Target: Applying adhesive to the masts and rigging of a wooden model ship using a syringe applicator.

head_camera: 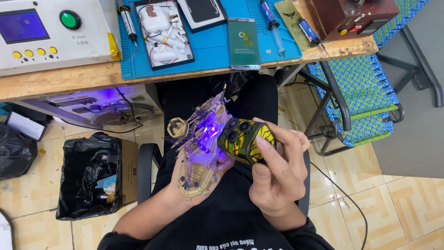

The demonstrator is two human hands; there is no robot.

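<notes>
Model: a small ship model [200, 148] built of thin sticks, lit violet from the lamp, lying across the left hand [196, 178] above the lap
Left grip: palm up and open, fingers cupped under the hull, the model resting in it, not squeezed
Lamp: a stubby green-and-yellow lamp [241, 140] with dark lenses, its front just beside the model's side
Right grip: right hand [277, 173] wrapped round the lamp, thumb along its top, fingers curled shut behind
Handling, model: likely very light and brittle; masts and stick ends jut out and would snap under a pinch, so the hull's underside is the safe place to hold
Handling, lamp: looks rigid and smooth, easy to hold round the body; a thin cord [340, 194] may run from it, though the view is poor there
Bench: wooden bench [69, 76] ahead with a blue mat [217, 44], a phone [243, 43], a tray of white parts [163, 32], syringes and a grey machine [51, 32]
Room: tiled floor [407, 208], a black rubbish bag [90, 178] to the left, a woven folding chair [365, 88] to the right; space is tight
</notes>
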